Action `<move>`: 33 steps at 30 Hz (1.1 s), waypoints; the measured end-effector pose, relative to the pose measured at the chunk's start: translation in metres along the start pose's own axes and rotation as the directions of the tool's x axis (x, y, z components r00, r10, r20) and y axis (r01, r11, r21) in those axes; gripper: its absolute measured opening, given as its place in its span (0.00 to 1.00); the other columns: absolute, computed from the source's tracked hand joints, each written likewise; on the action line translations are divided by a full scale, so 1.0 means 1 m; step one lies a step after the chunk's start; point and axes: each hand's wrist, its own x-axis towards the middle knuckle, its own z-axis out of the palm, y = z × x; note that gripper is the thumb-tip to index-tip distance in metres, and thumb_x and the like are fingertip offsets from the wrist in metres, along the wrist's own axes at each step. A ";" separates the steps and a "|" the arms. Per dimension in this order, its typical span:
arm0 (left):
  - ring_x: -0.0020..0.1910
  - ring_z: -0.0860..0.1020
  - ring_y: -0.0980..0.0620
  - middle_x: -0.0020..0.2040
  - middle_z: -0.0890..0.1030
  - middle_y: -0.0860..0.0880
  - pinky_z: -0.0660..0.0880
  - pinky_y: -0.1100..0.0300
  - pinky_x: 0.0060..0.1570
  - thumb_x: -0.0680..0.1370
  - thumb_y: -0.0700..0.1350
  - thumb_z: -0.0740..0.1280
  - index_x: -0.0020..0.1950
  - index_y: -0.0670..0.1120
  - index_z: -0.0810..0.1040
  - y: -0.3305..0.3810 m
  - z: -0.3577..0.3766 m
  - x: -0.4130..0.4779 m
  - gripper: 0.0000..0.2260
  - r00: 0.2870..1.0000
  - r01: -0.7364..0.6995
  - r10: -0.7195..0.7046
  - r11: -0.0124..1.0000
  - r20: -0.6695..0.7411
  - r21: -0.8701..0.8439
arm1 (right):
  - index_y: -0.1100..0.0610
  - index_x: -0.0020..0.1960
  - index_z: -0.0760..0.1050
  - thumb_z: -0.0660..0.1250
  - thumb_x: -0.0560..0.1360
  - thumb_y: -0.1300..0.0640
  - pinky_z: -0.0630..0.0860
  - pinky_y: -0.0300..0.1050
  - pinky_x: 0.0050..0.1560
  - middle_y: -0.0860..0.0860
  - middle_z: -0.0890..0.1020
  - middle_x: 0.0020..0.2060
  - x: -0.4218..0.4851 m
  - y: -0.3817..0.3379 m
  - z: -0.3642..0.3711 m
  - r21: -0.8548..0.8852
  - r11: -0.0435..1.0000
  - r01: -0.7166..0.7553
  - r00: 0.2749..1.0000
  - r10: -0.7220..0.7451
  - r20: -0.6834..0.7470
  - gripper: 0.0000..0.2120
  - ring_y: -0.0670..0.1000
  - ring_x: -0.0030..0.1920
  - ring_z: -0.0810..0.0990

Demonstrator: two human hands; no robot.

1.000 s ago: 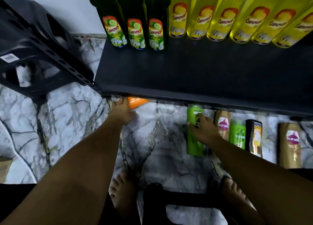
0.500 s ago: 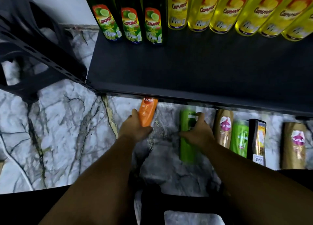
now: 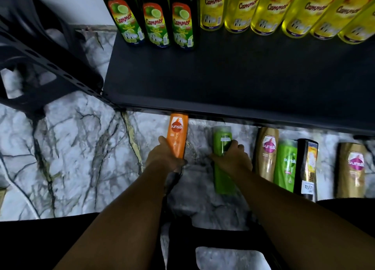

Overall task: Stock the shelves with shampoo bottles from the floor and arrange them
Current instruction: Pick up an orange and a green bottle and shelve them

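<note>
- Our left hand (image 3: 164, 158) grips the orange shampoo bottle (image 3: 177, 133) by its lower end; the bottle's top is at the black shelf's (image 3: 223, 83) front edge.
- Our right hand (image 3: 233, 158) curls round the green shampoo bottle (image 3: 224, 180), down by the marble floor (image 3: 71, 148).
- More shampoo bottles (image 3: 266, 154) lie on the floor to its right.

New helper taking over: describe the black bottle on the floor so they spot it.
Below the dark shelf, bottles lie along the marble floor. Near the row's right end, between a green bottle and the last gold bottle, it is the only black bottle.
</note>
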 end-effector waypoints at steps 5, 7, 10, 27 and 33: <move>0.50 0.76 0.45 0.51 0.73 0.50 0.79 0.48 0.51 0.63 0.55 0.84 0.62 0.51 0.58 0.001 0.001 0.007 0.41 0.996 0.034 -0.036 0.999 0.077 0.018 | 0.52 0.60 0.68 0.73 0.63 0.32 0.80 0.56 0.50 0.52 0.75 0.53 0.004 0.006 -0.003 0.054 0.997 0.050 0.998 -0.048 -0.043 0.36 0.57 0.50 0.79; 0.52 0.78 0.43 0.50 0.74 0.50 0.81 0.45 0.52 0.59 0.55 0.84 0.62 0.52 0.59 0.001 -0.002 0.011 0.43 0.993 0.061 -0.061 0.998 0.105 0.010 | 0.50 0.58 0.69 0.70 0.62 0.30 0.80 0.54 0.48 0.51 0.77 0.49 0.005 0.011 -0.005 0.068 0.994 0.089 0.996 -0.086 -0.039 0.33 0.56 0.47 0.79; 0.50 0.80 0.42 0.49 0.75 0.51 0.83 0.44 0.49 0.54 0.57 0.84 0.62 0.52 0.62 0.000 -0.005 0.011 0.45 0.986 0.086 -0.086 0.996 0.141 0.005 | 0.53 0.65 0.69 0.68 0.66 0.32 0.78 0.50 0.48 0.54 0.78 0.51 0.003 0.015 -0.006 0.087 0.987 0.132 0.991 -0.129 -0.038 0.36 0.59 0.50 0.80; 0.48 0.83 0.42 0.57 0.81 0.44 0.82 0.56 0.33 0.61 0.54 0.85 0.68 0.47 0.72 0.002 -0.014 0.006 0.40 0.946 0.111 -0.068 0.987 0.318 -0.120 | 0.56 0.77 0.60 0.69 0.72 0.38 0.78 0.52 0.53 0.59 0.78 0.60 0.006 0.007 -0.003 -0.057 0.958 0.279 0.959 -0.281 -0.032 0.41 0.62 0.57 0.78; 0.32 0.83 0.46 0.37 0.82 0.42 0.83 0.51 0.38 0.67 0.47 0.83 0.56 0.41 0.81 0.010 0.018 -0.009 0.23 0.851 0.308 -0.160 0.923 0.500 -0.230 | 0.56 0.79 0.57 0.69 0.73 0.39 0.77 0.50 0.52 0.59 0.78 0.58 0.010 0.007 -0.003 -0.102 0.947 0.304 0.952 -0.306 -0.010 0.42 0.62 0.56 0.78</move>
